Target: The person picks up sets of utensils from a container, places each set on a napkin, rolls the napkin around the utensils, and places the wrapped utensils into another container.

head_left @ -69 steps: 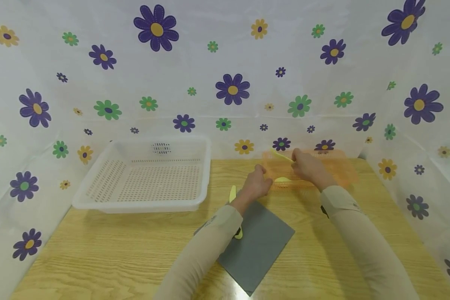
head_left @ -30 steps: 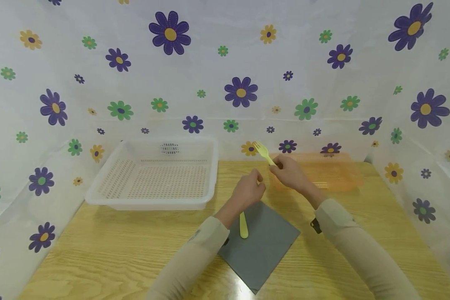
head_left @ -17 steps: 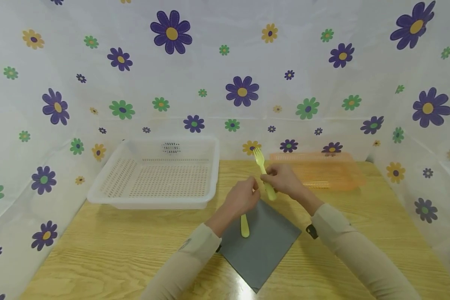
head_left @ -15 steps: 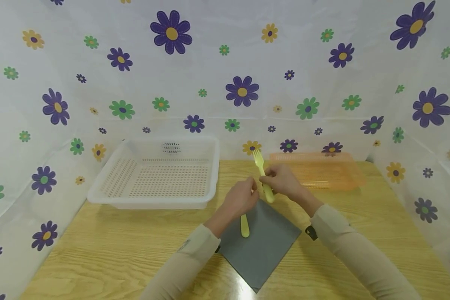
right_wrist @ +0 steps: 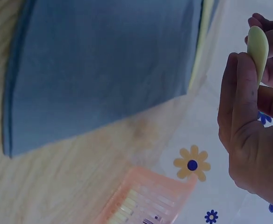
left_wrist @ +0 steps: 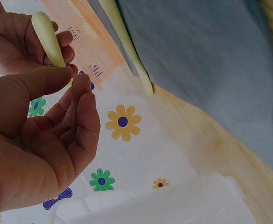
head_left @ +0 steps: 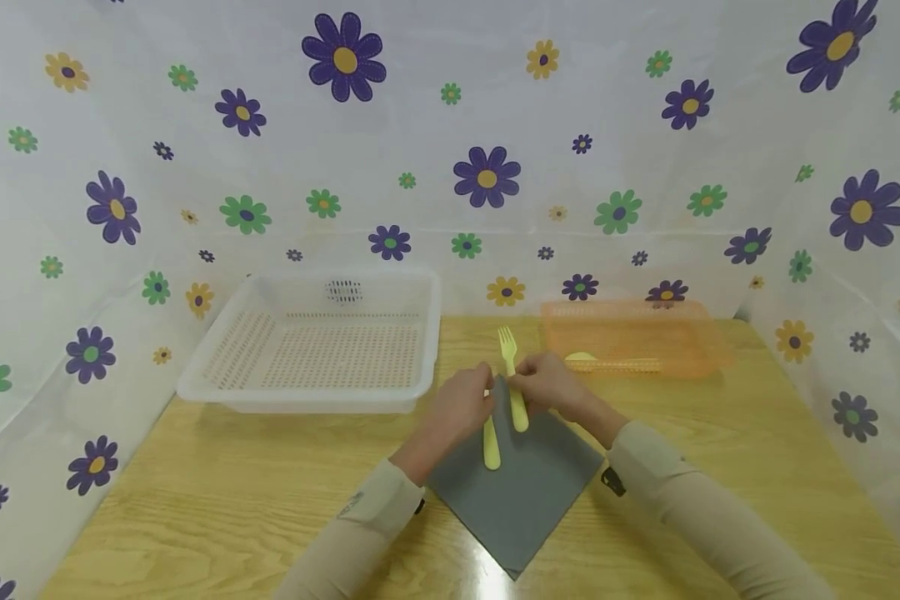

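**Fork held over napkin, knife already on it**

Right hand (head_left: 551, 387) pinches the yellow plastic fork (head_left: 512, 375) around mid-handle, fingers curled on it. Tines point away from the person, handle end hangs over the far corner of the grey napkin (head_left: 521, 492). In the right wrist view the rounded handle tip (right_wrist: 258, 46) pokes out above the fingertips (right_wrist: 241, 88).

Left hand (head_left: 461, 404) is just beside the fork, on its left. Left wrist view: thumb and forefinger (left_wrist: 82, 100) pressed tip to tip, other fingers loosely curled, nothing gripped between them that I can make out. The fork handle (left_wrist: 47, 39) sits right above that pinch; cannot tell whether the left fingertips actually touch it.

Yellow knife (head_left: 491, 437) lies flat on the napkin, roughly parallel to the fork and just left of it; the end toward the left hand is partly hidden by it. In the left wrist view the knife (left_wrist: 127, 42) runs off the napkin edge onto the wood.

Napkin lies turned like a diamond on the wooden counter (head_left: 195, 500), centre front, between the two forearms.

Rest of the scene:
- White perforated basket (head_left: 217, 387) at the back left of the counter, near the left hand but apart from it.
- Orange perforated tray (head_left: 712, 354) at the back right, with a yellow utensil (head_left: 607, 362) lying in it; type not clear, looks like a spoon.
- Flower-print sheeting (head_left: 487, 175) all round the back and sides.
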The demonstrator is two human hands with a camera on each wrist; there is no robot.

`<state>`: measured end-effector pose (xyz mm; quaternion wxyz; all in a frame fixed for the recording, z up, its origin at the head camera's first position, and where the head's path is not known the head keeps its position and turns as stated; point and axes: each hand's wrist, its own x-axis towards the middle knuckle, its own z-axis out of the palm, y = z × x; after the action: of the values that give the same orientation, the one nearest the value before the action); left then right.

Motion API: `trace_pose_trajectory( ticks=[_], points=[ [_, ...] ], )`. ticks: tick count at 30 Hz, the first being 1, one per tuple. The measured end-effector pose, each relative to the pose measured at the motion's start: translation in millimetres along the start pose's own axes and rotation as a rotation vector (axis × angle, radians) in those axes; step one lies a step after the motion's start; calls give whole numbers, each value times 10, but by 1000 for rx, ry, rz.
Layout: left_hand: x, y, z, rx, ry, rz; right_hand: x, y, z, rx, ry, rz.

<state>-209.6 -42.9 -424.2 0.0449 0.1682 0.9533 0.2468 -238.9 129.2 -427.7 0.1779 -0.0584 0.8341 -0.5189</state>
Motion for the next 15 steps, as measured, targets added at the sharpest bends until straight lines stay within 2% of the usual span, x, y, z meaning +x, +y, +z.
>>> trace_pose_trajectory(
  ticks=[8, 15],
  points=[
    [-51, -107, -4, 127, -26, -12, 12, 48, 132, -131, -57, 5],
    [-64, -150, 31, 192, -63, -27, 28, 105, 207, -157, -150, -12]
  ],
)
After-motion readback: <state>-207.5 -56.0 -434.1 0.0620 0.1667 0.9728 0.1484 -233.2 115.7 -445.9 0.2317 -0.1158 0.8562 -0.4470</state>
